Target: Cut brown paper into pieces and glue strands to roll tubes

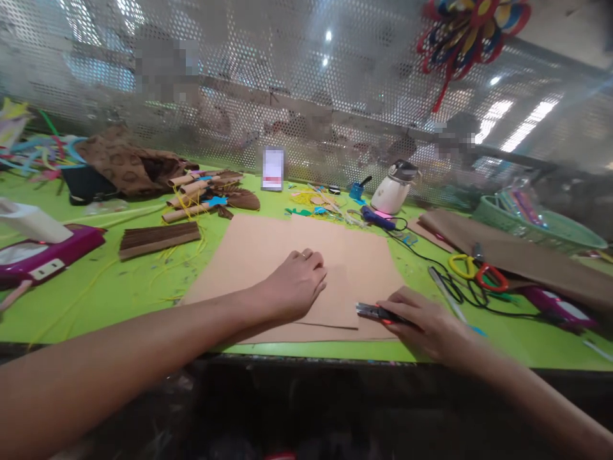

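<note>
Two overlapping sheets of light brown card lie in front of me; the upper sheet (330,255) partly covers the lower sheet (239,255). My left hand (297,285) rests on the upper sheet with its fingers curled in, a ring on one of them. What may be inside those fingers is hidden. At the sheets' right edge, my right hand (426,322) is closed around a small black and red stapler (371,312). Its metal tip points left, by the upper sheet's lower right corner. From this angle I cannot tell whether it touches the card.
Scissors (491,278), a cutter knife (447,294) and a glue gun (378,218) with its cord lie to the right. Behind stand a kettle (393,188) and a phone (272,169). Folded brown paper (160,240) and a purple power strip (52,255) are left.
</note>
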`<action>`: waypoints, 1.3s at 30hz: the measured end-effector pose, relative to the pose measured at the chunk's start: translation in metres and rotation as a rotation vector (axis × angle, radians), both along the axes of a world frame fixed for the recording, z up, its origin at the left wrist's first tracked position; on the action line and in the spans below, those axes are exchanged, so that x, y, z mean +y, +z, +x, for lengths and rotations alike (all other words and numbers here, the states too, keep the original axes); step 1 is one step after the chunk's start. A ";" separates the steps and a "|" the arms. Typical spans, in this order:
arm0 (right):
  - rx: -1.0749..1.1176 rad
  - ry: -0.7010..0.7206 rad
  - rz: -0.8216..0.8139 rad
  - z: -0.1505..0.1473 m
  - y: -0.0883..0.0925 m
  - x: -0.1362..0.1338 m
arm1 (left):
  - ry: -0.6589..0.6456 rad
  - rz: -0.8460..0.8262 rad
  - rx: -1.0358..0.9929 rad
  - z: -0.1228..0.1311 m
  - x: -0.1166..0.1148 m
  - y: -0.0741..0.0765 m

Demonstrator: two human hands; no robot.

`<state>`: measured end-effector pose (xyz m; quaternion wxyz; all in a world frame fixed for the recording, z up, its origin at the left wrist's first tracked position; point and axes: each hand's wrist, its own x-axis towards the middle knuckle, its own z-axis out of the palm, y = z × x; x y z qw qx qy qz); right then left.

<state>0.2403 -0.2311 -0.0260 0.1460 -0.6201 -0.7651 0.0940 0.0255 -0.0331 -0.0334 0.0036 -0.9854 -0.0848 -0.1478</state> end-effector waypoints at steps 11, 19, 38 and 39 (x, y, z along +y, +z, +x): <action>0.069 0.025 -0.028 -0.005 0.004 -0.018 | 0.010 0.090 0.021 0.001 -0.002 0.002; 0.054 0.049 -0.035 -0.010 0.003 -0.015 | 0.018 0.114 0.032 0.004 -0.003 0.001; 0.116 -0.003 -0.023 -0.024 0.007 -0.024 | 0.006 0.144 0.036 0.004 -0.004 0.000; 0.115 0.002 -0.021 -0.026 0.007 -0.022 | 0.008 0.148 0.036 0.004 -0.004 0.000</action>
